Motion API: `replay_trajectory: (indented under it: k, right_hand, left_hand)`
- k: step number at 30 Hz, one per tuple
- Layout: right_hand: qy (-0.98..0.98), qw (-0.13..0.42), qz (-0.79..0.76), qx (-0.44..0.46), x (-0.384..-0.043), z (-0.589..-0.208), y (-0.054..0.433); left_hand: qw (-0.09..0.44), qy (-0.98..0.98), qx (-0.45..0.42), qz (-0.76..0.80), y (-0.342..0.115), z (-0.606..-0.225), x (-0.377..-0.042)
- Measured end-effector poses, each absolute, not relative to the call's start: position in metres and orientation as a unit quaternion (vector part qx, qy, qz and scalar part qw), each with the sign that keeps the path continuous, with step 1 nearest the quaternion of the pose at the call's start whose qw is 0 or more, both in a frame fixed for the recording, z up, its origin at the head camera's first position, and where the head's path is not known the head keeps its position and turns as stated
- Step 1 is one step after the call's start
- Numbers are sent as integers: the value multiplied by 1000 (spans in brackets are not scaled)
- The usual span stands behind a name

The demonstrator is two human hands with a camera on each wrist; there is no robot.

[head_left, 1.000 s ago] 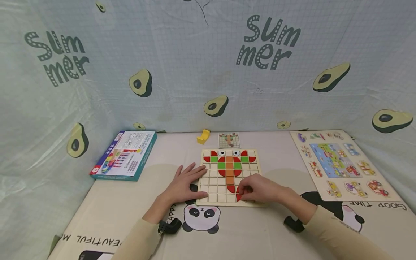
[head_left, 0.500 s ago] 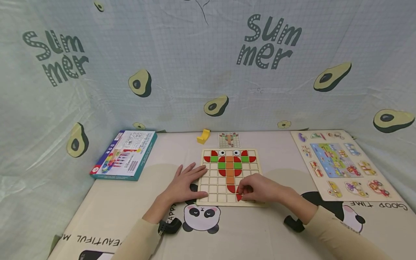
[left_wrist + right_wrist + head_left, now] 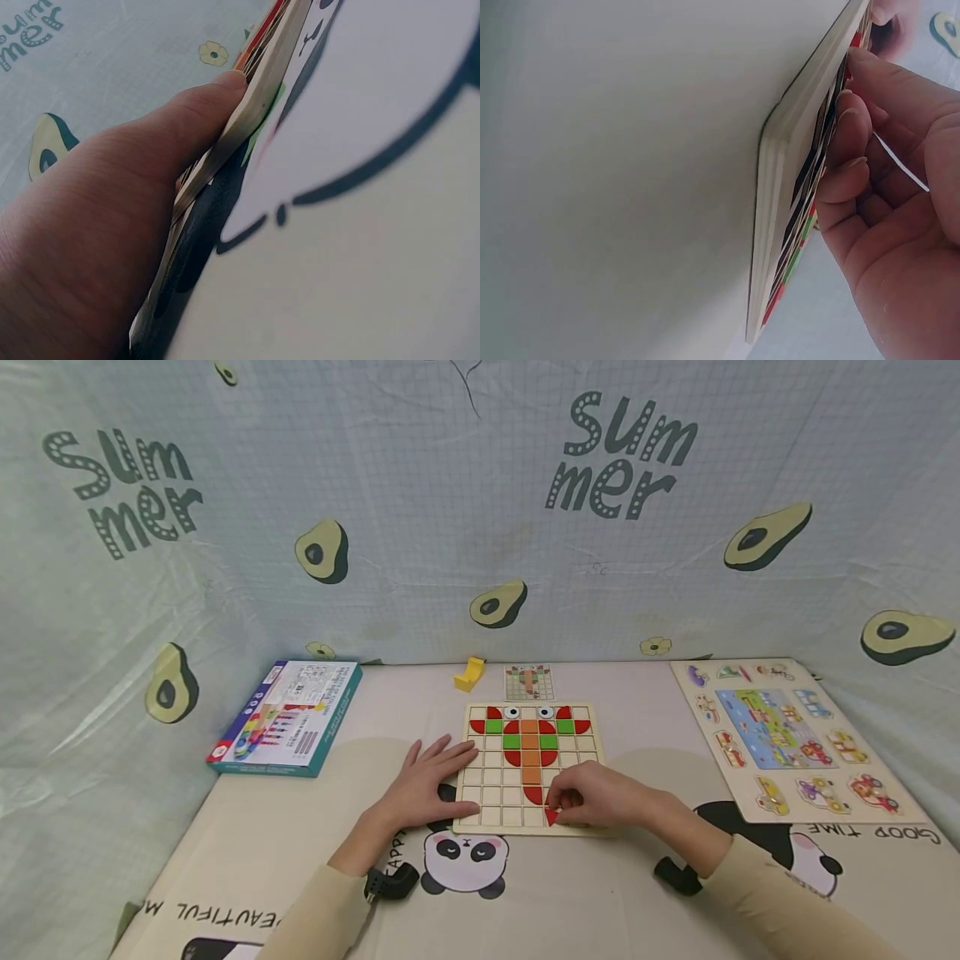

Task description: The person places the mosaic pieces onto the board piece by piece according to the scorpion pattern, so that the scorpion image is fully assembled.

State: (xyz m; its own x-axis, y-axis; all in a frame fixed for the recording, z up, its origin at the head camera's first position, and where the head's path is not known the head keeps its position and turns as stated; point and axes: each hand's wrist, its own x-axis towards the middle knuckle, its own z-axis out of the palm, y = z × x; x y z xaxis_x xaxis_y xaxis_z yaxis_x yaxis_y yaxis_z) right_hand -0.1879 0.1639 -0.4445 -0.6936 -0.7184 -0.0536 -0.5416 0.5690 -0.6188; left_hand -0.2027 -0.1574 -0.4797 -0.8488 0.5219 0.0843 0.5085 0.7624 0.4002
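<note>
A wooden grid board (image 3: pixel 492 774) lies on the table, with red, green and orange tiles and two round eye tiles in its squares. My left hand (image 3: pixel 427 782) rests spread on the board's left side, fingers straight; in the left wrist view its thumb (image 3: pixel 202 112) lies along the board's edge. With fingers curled, my right hand (image 3: pixel 600 795) pinches a red tile (image 3: pixel 552 817) at the board's lower right, just below another red tile (image 3: pixel 532 795). In the right wrist view the thumb and fingertips (image 3: pixel 855 124) are right at the board's face; the fingers hide most of that tile.
Behind the board lie a small pattern card (image 3: pixel 528 683) and a yellow piece (image 3: pixel 470 675). A boxed toy (image 3: pixel 288 718) stands at the left, a picture puzzle board (image 3: pixel 761 797) at the right. A patterned curtain (image 3: pixel 420 527) closes off the back.
Both hands keep almost the same places. My right fingers shift very slightly at the red tile, and a bit less of it shows now.
</note>
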Motion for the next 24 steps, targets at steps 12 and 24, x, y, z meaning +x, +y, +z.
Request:
replay_trajectory:
  k: [12,24]
  right_hand:
    - [869,145,-293,-373,-189,-444,164]
    - [872,147,-293,-363,-189,-444,164]
  left_hand:
    - [16,938,275,210,-157,-479,-203]
    - [16,938,274,210,-157,-480,-203]
